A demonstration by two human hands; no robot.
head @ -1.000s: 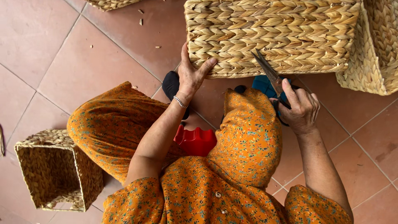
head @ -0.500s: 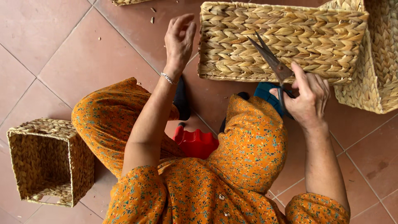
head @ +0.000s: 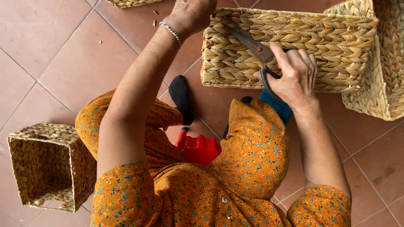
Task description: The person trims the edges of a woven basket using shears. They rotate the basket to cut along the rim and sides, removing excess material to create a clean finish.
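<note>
The left hand [head: 191, 12], cut off by the far frame edge so its grip cannot be told, reaches the woven basket [head: 290, 46] on the tiled floor [head: 63, 63], while the right hand [head: 294, 73] clasps scissors [head: 252, 42] against it; a smaller basket [head: 46, 166] lies near left.

A small square woven straw basket [head: 46, 166] lies on its side on reddish-brown floor tiles [head: 67, 63], open mouth visible. A red plastic stool [head: 198, 148] sits beneath orange floral clothing [head: 252, 155]. Another woven basket [head: 385, 59] stands at right; straw scraps [head: 155, 17] dot the tiles.
</note>
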